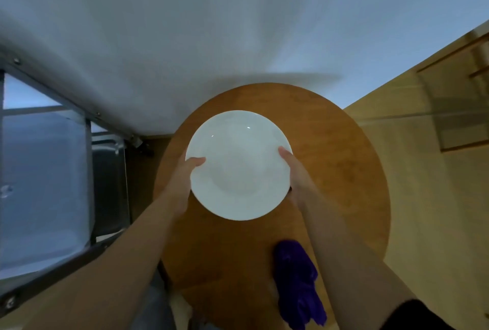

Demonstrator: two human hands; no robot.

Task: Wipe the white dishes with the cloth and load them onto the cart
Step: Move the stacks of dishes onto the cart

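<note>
Gripping a white plate above the round wooden table, both arms reach forward: the left hand clasps its 9 o'clock rim, the right hand its 3 o'clock rim, thumbs on top. A purple cloth lies crumpled at the plate's 5 o'clock, the metal cart at 9 o'clock.

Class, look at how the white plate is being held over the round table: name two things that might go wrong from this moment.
1. The plate is gripped only at its rim, left hand and right hand on opposite edges; a slip might drop it onto the wooden table.
2. The purple cloth lies at the table's near edge under the right forearm, which might brush it off.
</note>
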